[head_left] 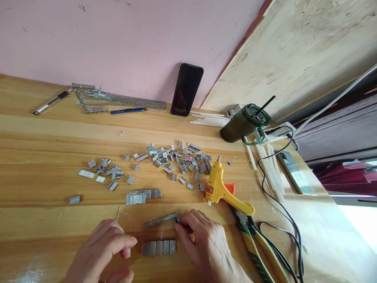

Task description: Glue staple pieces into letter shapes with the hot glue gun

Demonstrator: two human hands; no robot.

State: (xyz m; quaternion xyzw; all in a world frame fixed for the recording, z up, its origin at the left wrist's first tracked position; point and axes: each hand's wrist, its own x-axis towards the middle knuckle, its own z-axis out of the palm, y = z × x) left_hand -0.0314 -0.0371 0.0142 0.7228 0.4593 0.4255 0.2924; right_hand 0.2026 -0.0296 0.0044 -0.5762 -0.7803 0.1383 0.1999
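My right hand [203,239] pinches a small grey metal clip [177,218] between thumb and fingertips. The clip meets the right end of a thin row of joined metal clips [159,221], at an angle to it; whether they are attached I cannot tell. Nearer to me lies a second row of clips [159,248], flat and side by side. My left hand [101,249] hovers left of both rows, its curled fingers apart from the thumb and nothing between them. Beyond the hands is another short row [150,194], partly covered by a flat silvery piece [136,198].
Loose metal clips [167,157] are scattered mid-table. A yellow glue gun [219,184] and pliers [250,239] lie right, beside a black cable [290,212]. Behind stand a phone [187,89] and green mug [244,124], with metal rods [126,99], tweezers [128,111] and a pen [52,103].
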